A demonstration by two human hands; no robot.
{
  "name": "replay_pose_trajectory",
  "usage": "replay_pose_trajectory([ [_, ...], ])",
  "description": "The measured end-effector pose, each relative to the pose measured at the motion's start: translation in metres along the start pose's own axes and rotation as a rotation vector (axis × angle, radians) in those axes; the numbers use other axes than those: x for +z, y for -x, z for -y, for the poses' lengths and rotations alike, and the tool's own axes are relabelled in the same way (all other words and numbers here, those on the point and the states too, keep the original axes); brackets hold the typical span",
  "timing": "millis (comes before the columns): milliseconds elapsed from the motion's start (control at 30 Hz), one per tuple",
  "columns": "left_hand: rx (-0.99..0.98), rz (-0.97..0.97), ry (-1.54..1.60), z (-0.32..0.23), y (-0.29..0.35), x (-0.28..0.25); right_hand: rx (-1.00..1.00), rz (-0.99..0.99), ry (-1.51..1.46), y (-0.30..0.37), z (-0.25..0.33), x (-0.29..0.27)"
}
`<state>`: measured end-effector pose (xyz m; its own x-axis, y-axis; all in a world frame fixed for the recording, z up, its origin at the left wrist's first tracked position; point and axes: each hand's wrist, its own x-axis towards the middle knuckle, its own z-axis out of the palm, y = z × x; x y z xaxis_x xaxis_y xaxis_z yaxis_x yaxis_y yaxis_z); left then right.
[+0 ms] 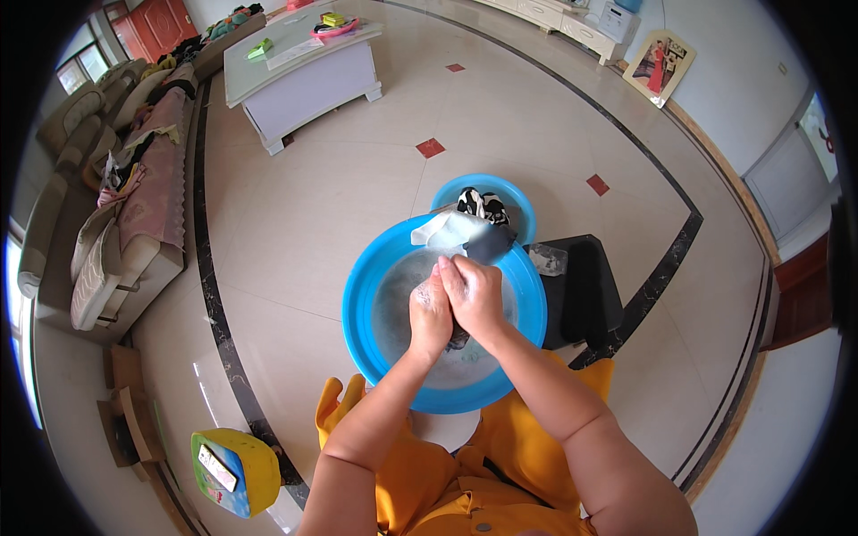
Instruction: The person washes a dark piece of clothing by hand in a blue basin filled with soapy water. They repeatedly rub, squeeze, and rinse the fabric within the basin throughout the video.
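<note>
Bare forearms (374, 415), left hand (431, 311) and right hand (477, 297), grip closed around dark cloth (458, 339), over blue basin (355, 308)

No readable text. Yellow stool (260, 473): small print by top's lower-left edge, perhaps lettering; too small to tell.

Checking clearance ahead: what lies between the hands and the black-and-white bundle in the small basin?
Head view: a white cloth at the far rim of the large basin, and a blurred dark grey piece beyond the fingers.
</note>
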<state>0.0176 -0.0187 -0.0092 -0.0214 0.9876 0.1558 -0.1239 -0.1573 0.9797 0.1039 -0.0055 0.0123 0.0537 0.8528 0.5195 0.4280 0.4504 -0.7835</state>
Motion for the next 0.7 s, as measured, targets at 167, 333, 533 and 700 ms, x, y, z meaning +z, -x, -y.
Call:
replay_pose_trajectory([
  [167,-0.041,0.057,-0.079,0.010,0.003,-0.003,0.171,-0.034,-0.048,-0.004,-0.007,-0.001],
  [333,-0.038,0.035,-0.023,0.004,0.005,0.008,0.203,-0.034,-0.079,-0.007,-0.024,-0.005],
  [533,-0.203,-0.042,0.167,0.006,-0.003,0.002,-0.015,-0.043,-0.036,0.001,-0.005,0.003],
  [700,-0.289,-0.087,0.432,0.007,-0.015,-0.011,-0.186,0.101,-0.006,0.012,0.019,0.006],
])
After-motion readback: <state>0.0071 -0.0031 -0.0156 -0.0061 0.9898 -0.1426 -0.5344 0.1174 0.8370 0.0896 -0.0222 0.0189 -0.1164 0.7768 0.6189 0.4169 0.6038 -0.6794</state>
